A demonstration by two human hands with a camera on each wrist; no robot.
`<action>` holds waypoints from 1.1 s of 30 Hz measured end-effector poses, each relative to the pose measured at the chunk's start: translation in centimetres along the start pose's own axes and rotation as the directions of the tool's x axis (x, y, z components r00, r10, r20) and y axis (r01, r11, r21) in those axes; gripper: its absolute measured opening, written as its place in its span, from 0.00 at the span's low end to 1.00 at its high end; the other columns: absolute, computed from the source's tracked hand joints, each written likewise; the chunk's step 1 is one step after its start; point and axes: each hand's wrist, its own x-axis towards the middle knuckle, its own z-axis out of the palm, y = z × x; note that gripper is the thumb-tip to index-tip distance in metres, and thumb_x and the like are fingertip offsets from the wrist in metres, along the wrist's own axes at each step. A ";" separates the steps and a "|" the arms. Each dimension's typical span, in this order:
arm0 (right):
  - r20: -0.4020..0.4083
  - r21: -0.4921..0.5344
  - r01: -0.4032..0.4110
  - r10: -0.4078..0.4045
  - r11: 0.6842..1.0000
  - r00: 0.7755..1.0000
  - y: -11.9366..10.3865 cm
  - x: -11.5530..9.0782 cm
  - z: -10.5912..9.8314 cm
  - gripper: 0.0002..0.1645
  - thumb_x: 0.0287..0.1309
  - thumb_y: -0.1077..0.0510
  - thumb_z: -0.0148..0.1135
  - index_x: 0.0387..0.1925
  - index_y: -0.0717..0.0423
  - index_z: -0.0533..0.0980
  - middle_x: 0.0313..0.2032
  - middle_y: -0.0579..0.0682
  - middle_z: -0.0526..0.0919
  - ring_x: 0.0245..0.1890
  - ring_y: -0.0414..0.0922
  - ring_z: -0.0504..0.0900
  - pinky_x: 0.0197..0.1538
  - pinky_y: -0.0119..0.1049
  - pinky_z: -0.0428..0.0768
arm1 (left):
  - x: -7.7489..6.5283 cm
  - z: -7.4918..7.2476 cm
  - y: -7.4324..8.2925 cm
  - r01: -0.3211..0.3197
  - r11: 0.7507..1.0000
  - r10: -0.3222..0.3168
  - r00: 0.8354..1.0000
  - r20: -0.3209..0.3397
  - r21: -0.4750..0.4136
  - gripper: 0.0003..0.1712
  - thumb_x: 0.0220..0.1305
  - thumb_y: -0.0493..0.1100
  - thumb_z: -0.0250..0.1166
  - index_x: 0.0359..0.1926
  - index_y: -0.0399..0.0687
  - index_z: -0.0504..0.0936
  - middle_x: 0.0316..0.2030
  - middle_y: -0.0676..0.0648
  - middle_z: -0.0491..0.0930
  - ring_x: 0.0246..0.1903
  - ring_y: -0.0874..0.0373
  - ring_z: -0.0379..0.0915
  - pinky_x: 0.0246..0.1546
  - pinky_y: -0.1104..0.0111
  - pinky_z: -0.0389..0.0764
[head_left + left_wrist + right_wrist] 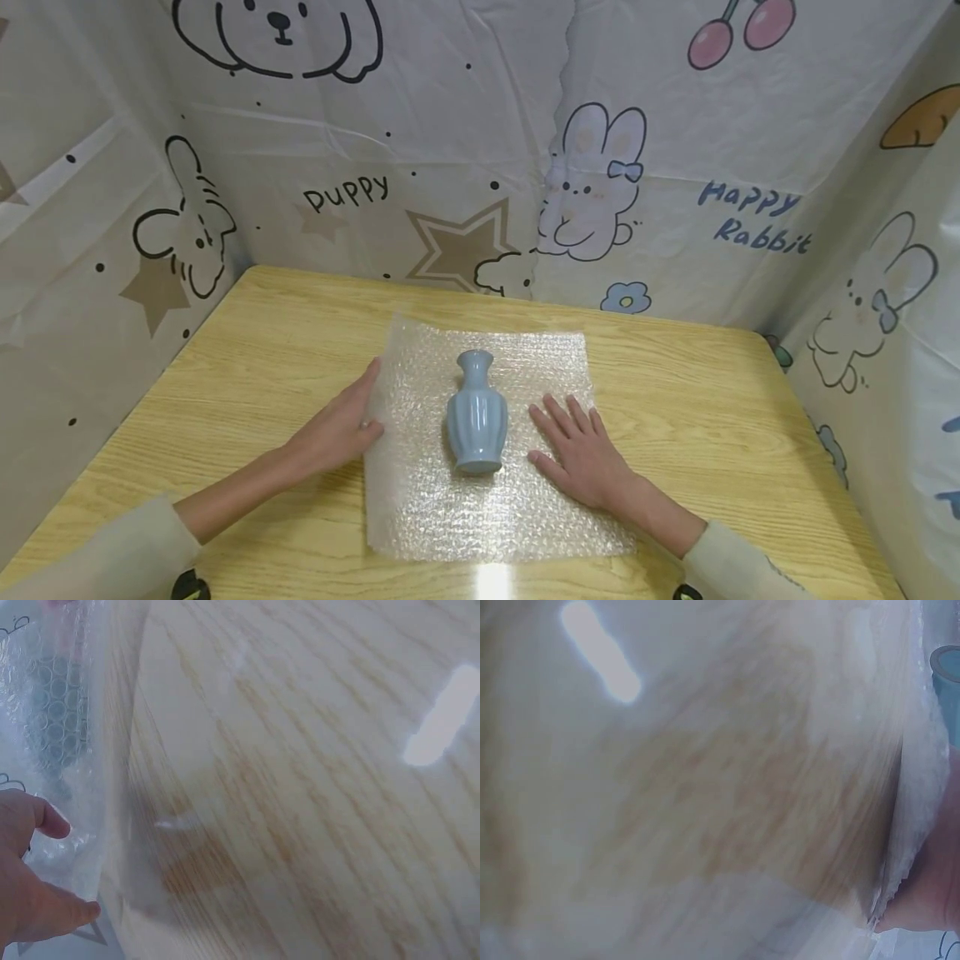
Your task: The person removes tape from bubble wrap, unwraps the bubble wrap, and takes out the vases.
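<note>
A pale blue fluted vase (477, 421) lies on its side on a sheet of bubble wrap (431, 525), its neck pointing to the far side. My left hand (341, 429) is at the sheet's left edge, which is raised from the table, thumb and fingers spread apart. The left wrist view shows the vase blurred through the wrap (56, 712), with thumb and a finger (52, 821) of that hand alongside. My right hand (585, 458) rests flat on the wrap just right of the vase, fingers spread.
Underneath is a light wood-grain table (720, 433) with a glossy top. A printed cloth (450, 125) with cartoon animals hangs behind it and on both sides. Light glares off the table's near edge.
</note>
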 end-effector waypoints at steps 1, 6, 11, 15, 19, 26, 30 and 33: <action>0.000 0.000 0.000 0.000 1.000 1.000 0.0 0.0 0.0 0.41 0.73 0.35 0.44 0.78 0.50 0.54 0.77 0.57 0.50 0.75 0.64 0.45 0.70 0.68 0.47 | -0.1 0.0 -0.2 0.007 1.000 -0.007 1.000 0.001 0.004 0.49 0.64 0.32 0.57 0.76 0.29 0.36 0.76 0.30 0.41 0.74 0.36 0.41 0.71 0.45 0.50; -0.001 0.004 -0.002 0.002 1.000 1.000 0.0 0.0 0.1 0.41 0.73 0.35 0.44 0.78 0.50 0.54 0.77 0.56 0.50 0.75 0.64 0.44 0.70 0.68 0.47 | -0.5 -0.3 -0.8 0.029 1.000 -0.029 1.000 0.006 0.012 0.49 0.63 0.33 0.57 0.76 0.27 0.36 0.75 0.29 0.41 0.74 0.36 0.41 0.70 0.44 0.51; 0.000 0.006 -0.005 0.005 1.000 1.000 0.0 0.0 0.1 0.41 0.73 0.35 0.44 0.78 0.49 0.53 0.77 0.56 0.49 0.75 0.63 0.44 0.70 0.68 0.46 | -0.9 -0.4 -1.3 0.034 0.999 -0.034 0.999 0.011 0.005 0.49 0.64 0.34 0.57 0.76 0.27 0.36 0.75 0.29 0.40 0.74 0.36 0.40 0.70 0.44 0.50; -0.003 0.009 -0.002 0.002 1.000 1.000 0.0 0.0 0.1 0.41 0.73 0.35 0.44 0.78 0.49 0.53 0.77 0.56 0.49 0.75 0.63 0.44 0.70 0.68 0.46 | -1.1 -0.6 -1.6 0.030 0.999 -0.030 1.000 0.009 0.026 0.48 0.66 0.35 0.57 0.75 0.25 0.37 0.75 0.27 0.41 0.73 0.34 0.41 0.70 0.43 0.49; -0.004 0.005 0.000 0.000 1.000 1.000 0.1 0.0 0.2 0.41 0.73 0.35 0.44 0.78 0.49 0.53 0.77 0.56 0.49 0.75 0.64 0.44 0.70 0.69 0.47 | -1.2 -0.9 -1.9 0.013 1.000 -0.013 1.000 0.007 0.024 0.44 0.69 0.34 0.54 0.75 0.24 0.39 0.74 0.26 0.42 0.73 0.32 0.40 0.70 0.41 0.49; -0.004 0.001 -0.005 0.005 1.000 1.000 0.1 0.1 0.2 0.41 0.73 0.34 0.43 0.78 0.49 0.53 0.77 0.56 0.49 0.75 0.63 0.44 0.70 0.68 0.47 | -1.3 -1.4 -2.0 0.027 0.999 -0.027 0.999 -0.023 0.018 0.32 0.80 0.42 0.36 0.74 0.22 0.47 0.73 0.27 0.48 0.73 0.33 0.43 0.71 0.43 0.49; -0.010 0.001 -0.001 0.001 1.000 1.000 0.1 0.1 0.2 0.41 0.73 0.35 0.44 0.78 0.51 0.54 0.77 0.57 0.50 0.75 0.64 0.45 0.69 0.69 0.47 | -1.3 -2.0 -1.9 0.069 0.997 -0.071 0.996 -0.059 -0.026 0.33 0.81 0.47 0.31 0.73 0.23 0.51 0.72 0.27 0.53 0.71 0.32 0.47 0.70 0.43 0.52; -0.010 0.003 0.000 0.000 1.000 1.000 0.1 0.1 0.2 0.41 0.73 0.35 0.45 0.78 0.51 0.55 0.77 0.57 0.50 0.75 0.64 0.45 0.69 0.69 0.48 | -1.2 -2.3 -1.8 0.092 0.995 -0.093 0.994 -0.060 -0.023 0.34 0.81 0.49 0.34 0.73 0.23 0.52 0.71 0.26 0.54 0.70 0.31 0.49 0.70 0.43 0.53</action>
